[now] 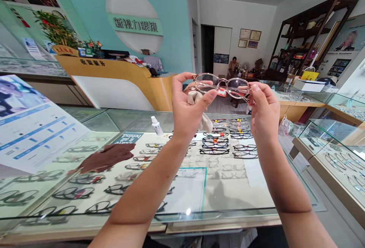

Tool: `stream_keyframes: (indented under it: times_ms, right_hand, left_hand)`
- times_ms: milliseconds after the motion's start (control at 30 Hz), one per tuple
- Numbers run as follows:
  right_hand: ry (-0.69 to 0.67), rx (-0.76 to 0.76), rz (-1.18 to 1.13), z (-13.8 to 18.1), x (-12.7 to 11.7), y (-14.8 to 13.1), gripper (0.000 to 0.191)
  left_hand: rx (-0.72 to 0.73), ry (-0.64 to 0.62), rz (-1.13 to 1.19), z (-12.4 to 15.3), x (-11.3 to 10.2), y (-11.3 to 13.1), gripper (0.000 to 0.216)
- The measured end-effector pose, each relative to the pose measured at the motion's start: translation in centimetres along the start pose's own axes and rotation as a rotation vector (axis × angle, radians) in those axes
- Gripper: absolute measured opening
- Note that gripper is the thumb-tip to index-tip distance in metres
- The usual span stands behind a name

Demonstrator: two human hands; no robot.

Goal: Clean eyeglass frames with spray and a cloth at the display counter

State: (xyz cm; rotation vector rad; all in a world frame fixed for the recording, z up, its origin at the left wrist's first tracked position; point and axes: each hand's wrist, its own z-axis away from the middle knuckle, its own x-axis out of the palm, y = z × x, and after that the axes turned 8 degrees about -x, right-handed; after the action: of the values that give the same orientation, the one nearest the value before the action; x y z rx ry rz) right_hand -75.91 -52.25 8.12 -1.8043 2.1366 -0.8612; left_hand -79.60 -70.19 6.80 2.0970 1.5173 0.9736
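Note:
A pair of eyeglasses (223, 82) with clear round lenses and a thin pinkish frame is held up in front of me, above the glass display counter. My left hand (186, 101) grips its left side, and a pale cleaning cloth (205, 123) hangs from the same hand. At the other end, my right hand (264, 105) pinches the frame near the right hinge. Below on the counter are a small white spray bottle (156, 125) and a crumpled brown cloth (110, 157).
Rows of eyeglass frames (215, 140) fill the glass counter (196, 215). A printed card (31, 126) stands at the left. Behind are a wooden reception desk (114, 75) and a seated person (234, 63). Another display case (336, 157) is on the right.

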Motion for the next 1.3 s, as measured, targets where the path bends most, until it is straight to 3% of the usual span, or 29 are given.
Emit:
stream_keyframes:
  times_ms: [267,700,1033,1300]
  right_hand:
    - [-0.016,-0.057,0.017,0.08,0.02,-0.24,0.034]
    - [-0.04,-0.013,-0.001,0.17,0.2,0.46,0.034]
    - [-0.014,-0.019,-0.002,0.06,-0.17,0.58,0.038]
    - [-0.047,0.009,-0.016,-0.02,-0.13,0.34,0.034]
  left_hand:
    - [-0.05,-0.007,-0.039,-0.06,-0.21,-0.42,0.064]
    - [0.031,0.04,-0.036,0.1,0.36,0.18,0.059]
    - [-0.115,0.021,0.003,0.25,0.17,0.09,0.055]
    - [-0.068,0.006,-0.033,0.24,0.04,0.0,0.057]
